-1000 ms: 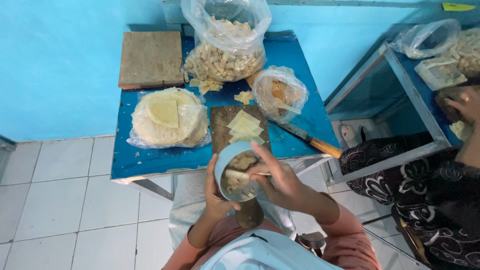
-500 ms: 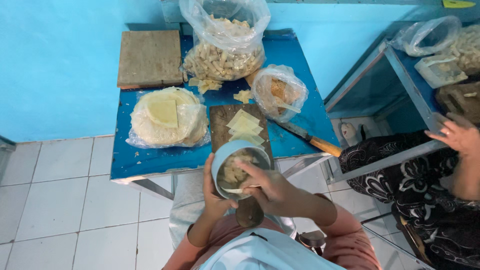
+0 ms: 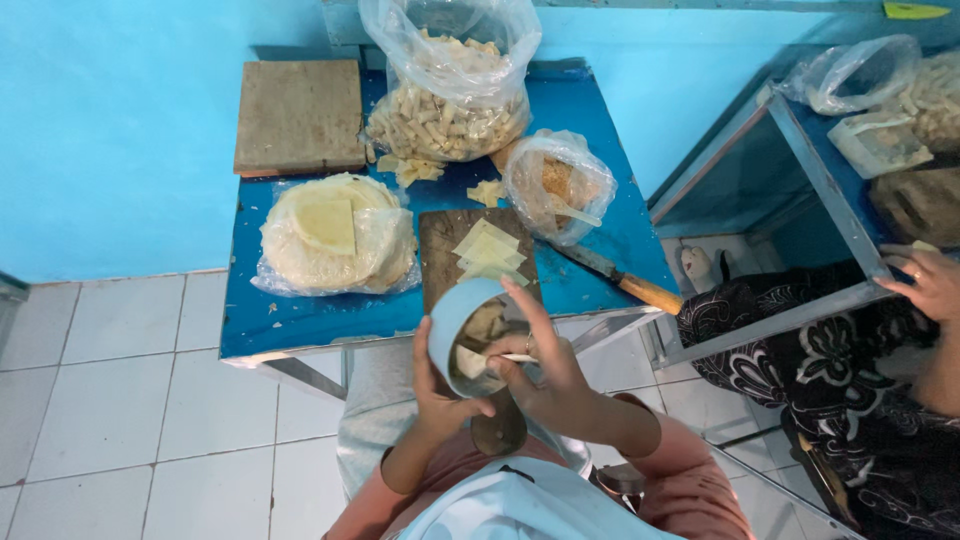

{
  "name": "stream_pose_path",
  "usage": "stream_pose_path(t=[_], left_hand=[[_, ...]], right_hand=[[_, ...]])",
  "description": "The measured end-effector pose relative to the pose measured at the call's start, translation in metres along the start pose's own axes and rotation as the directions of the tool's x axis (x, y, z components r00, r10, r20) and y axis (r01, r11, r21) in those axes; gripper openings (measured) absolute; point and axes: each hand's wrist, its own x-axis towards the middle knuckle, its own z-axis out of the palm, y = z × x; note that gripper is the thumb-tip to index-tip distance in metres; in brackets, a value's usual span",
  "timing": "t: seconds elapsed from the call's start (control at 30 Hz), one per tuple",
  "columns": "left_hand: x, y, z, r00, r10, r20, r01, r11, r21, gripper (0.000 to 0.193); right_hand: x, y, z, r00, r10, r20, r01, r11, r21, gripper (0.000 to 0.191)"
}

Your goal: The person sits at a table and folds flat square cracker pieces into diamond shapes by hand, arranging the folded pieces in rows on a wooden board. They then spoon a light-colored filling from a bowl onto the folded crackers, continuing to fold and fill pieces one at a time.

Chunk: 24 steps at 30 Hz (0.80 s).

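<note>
Over lap | left hand (image 3: 440, 385) grips bowl (image 3: 470, 335) of filling | right hand (image 3: 545, 375) holds spoon (image 3: 515, 357)

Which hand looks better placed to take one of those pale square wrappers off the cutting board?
Probably the right hand: it is nearer the wrappers, while the left hand cradles the bowl.

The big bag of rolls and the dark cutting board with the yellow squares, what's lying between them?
In the head view, loose pale yellow wrapper scraps lie on the blue table between the bag of rolls and the cutting board.
</note>
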Motion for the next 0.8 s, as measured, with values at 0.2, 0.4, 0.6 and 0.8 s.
stream_pose_path(t=[0.2,0.4,0.6,0.8], left_hand=[[0.001,0.002,0.0,1.0,-0.005,0.003,0.005,1.0,0.009,0.148],[0.009,0.016,-0.002,0.996,-0.06,-0.072,0.054,0.995,-0.079,0.151],[0.001,0.003,-0.004,0.996,0.051,-0.075,-0.046,0.997,0.059,0.15],[-0.011,-0.017,-0.009,0.986,0.139,-0.093,-0.118,0.971,0.209,0.149]], right_hand=[[0.003,0.008,0.0,0.969,-0.208,0.135,0.224,0.968,-0.117,0.078],[0.006,-0.009,-0.038,0.9,-0.298,0.32,0.358,0.921,-0.151,0.069],[0.006,-0.011,-0.02,0.968,0.068,0.24,-0.007,0.969,-0.248,0.077],[-0.002,0.011,0.009,0.998,-0.01,0.068,0.001,0.99,0.141,0.084]])
